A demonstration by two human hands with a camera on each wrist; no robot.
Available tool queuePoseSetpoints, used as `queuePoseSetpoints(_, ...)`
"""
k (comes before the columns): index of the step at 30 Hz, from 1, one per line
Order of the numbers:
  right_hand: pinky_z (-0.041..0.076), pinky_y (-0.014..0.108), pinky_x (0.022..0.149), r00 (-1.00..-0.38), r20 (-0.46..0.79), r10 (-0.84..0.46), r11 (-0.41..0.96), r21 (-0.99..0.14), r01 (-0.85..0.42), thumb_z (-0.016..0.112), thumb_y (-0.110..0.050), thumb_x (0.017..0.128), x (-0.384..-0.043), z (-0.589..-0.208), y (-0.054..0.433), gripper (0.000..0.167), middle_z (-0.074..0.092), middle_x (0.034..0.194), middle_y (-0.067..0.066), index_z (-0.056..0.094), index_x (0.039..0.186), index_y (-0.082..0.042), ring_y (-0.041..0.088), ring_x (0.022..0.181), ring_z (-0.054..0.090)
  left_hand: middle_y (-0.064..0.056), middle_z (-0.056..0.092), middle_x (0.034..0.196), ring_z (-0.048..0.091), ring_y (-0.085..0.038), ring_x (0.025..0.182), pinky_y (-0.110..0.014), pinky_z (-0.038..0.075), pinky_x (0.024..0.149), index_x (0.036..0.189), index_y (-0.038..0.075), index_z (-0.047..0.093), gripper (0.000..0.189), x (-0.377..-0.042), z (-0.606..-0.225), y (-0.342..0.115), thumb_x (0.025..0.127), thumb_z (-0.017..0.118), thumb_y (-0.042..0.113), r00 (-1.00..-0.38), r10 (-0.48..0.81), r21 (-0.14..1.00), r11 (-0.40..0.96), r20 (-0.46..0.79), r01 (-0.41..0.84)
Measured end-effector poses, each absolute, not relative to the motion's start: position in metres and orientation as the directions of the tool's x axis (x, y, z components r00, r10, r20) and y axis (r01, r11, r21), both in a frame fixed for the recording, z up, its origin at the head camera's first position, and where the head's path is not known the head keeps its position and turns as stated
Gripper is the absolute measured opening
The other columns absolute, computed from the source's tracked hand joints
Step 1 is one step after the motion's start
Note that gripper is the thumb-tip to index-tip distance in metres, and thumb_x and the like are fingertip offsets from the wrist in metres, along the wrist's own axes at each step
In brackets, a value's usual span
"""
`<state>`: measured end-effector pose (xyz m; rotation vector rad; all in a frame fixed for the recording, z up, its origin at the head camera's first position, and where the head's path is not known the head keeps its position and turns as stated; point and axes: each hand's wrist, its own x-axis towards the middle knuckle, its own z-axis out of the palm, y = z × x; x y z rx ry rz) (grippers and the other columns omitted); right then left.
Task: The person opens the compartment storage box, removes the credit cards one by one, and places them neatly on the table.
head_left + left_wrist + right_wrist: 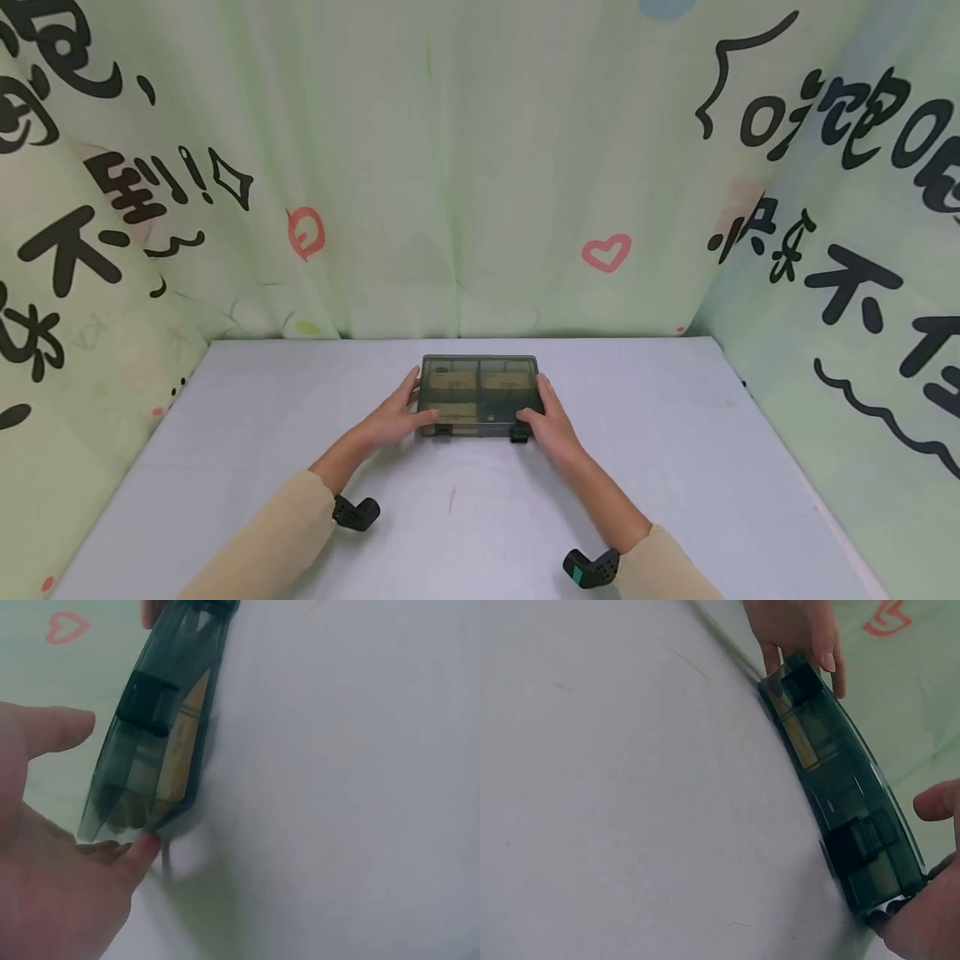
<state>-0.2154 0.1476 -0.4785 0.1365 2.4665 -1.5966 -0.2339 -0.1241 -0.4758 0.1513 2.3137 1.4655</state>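
Observation:
A translucent dark green plastic storage box (501,407) is at the far middle of the white table, its lid down. Tan pieces (177,761) show through its walls in some of the compartments. My left hand (393,419) holds the left end, with the thumb over the lid and fingers at the side and lower edge. At the other end, my right hand (553,427) holds the box the same way. Two black latches sit on the front; the right latch (851,844) sticks out more than the left latch (443,430). Fingers beneath the box are partly hidden.
The white table (450,525) spreads around the box, with its back edge just behind it. Pale green curtains (450,167) with black lettering and pink hearts hang behind and on both sides. A dark wrist camera (356,512) is on each forearm.

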Motion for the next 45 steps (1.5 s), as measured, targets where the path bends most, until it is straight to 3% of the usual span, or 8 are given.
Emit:
queuePoseSetpoints(4,0.02,0.058,0.117,-0.977,-0.211,0.018,0.412,-0.889,0.2,0.052,-0.019,0.093,-0.218,-0.474,0.149,0.073,0.013,0.164,0.01,0.016,0.156,-0.018,0.035,0.15,0.013,-0.01,0.008,0.164,0.009,-0.029,0.152,-0.053,0.012,0.121,0.157,0.016,-0.004,0.091,-0.233,-0.476,-0.118,0.093,0.061,0.02,-0.924,0.265,0.908,0.388,-0.274,-0.158)
queuePoseSetpoints(8,0.024,0.058,0.116,-0.978,-0.208,0.024,0.399,-0.895,0.2,0.053,-0.017,0.093,-0.219,-0.474,0.149,0.073,0.016,0.163,0.012,0.017,0.156,-0.017,0.037,0.148,0.019,-0.011,0.015,0.163,0.013,-0.029,0.151,-0.052,0.011,0.121,0.157,0.017,0.0,0.091,-0.232,-0.478,-0.112,0.088,0.058,0.007,-0.926,0.265,0.934,0.308,-0.269,-0.183)
queuePoseSetpoints(11,0.02,0.056,0.118,-0.981,-0.191,0.022,0.366,-0.912,0.186,0.052,-0.015,0.093,-0.218,-0.476,0.148,0.073,0.013,0.163,0.012,0.016,0.156,-0.015,0.036,0.149,0.015,-0.012,0.013,0.163,0.012,-0.03,0.151,-0.052,0.01,0.121,0.157,0.016,-0.001,0.094,-0.231,-0.479,-0.109,0.084,0.057,0.002,-0.928,0.253,0.946,0.244,-0.273,-0.211)
queuePoseSetpoints(17,0.01,0.053,0.121,-0.98,-0.2,-0.008,0.334,-0.924,0.186,0.05,-0.013,0.096,-0.216,-0.481,0.144,0.076,0.0,0.165,0.007,0.006,0.157,-0.017,0.03,0.152,-0.001,-0.009,-0.005,0.165,-0.004,-0.029,0.152,-0.053,0.001,0.122,0.156,0.015,-0.01,0.101,-0.228,-0.482,-0.103,0.08,0.055,-0.003,-0.928,0.25,0.957,0.163,-0.275,-0.239)
queuePoseSetpoints(24,0.003,0.057,0.12,-0.974,-0.219,-0.056,0.356,-0.916,0.186,0.047,-0.012,0.098,-0.216,-0.484,0.144,0.078,-0.01,0.165,0.005,-0.004,0.157,-0.02,0.031,0.151,-0.01,-0.006,-0.017,0.163,-0.016,-0.028,0.15,-0.058,-0.002,0.12,0.154,0.022,-0.017,0.105,-0.227,-0.484,-0.101,0.08,0.053,0.0,-0.914,0.258,0.947,0.164,-0.312,-0.277)
queuePoseSetpoints(30,0.001,0.059,0.119,-0.963,-0.259,-0.072,0.362,-0.907,0.217,0.047,-0.015,0.099,-0.216,-0.482,0.144,0.081,-0.015,0.164,0.002,-0.01,0.155,-0.025,0.03,0.151,-0.014,-0.006,-0.02,0.162,-0.017,-0.029,0.149,-0.059,-0.001,0.119,0.154,0.025,-0.017,0.105,-0.227,-0.484,-0.098,0.079,0.051,0.001,-0.91,0.239,0.938,0.163,-0.338,-0.305)
queuePoseSetpoints(45,0.002,0.06,0.119,-0.971,-0.223,-0.088,0.39,-0.905,0.172,0.044,-0.01,0.099,-0.219,-0.48,0.141,0.079,-0.015,0.164,0.005,-0.008,0.156,-0.023,0.03,0.151,-0.015,-0.005,-0.023,0.161,-0.021,-0.029,0.149,-0.061,-0.006,0.117,0.153,0.031,-0.018,0.108,-0.229,-0.48,-0.099,0.077,0.05,-0.004,-0.896,0.247,0.928,0.124,-0.37,-0.35)
